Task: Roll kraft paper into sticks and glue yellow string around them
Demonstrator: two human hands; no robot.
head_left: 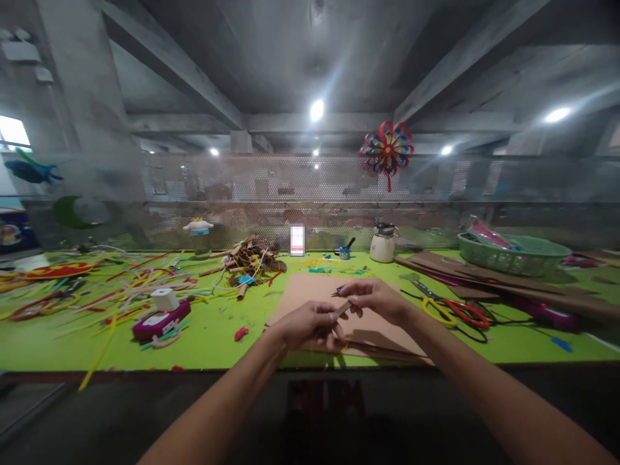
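Observation:
Above the brown cardboard sheet (300, 290), my left hand (310, 323) pinches one end of a small brown cardboard piece (343, 309). The fingertips of my right hand (380, 298) close on the other end of that piece. A dark thin-tipped tool (338, 292) sticks out to the left from my right hand; most of it is hidden, so its kind is unclear. The sheet lies on the green table, under both hands.
Scissors with yellow handles (438, 312) and red-handled scissors (465, 313) lie right of the sheet. Brown cardboard scraps (252, 258) are heaped behind it. A purple box (162, 321) stands left, near many coloured strips. A green basket (513, 255) sits back right, a phone (297, 239) back centre.

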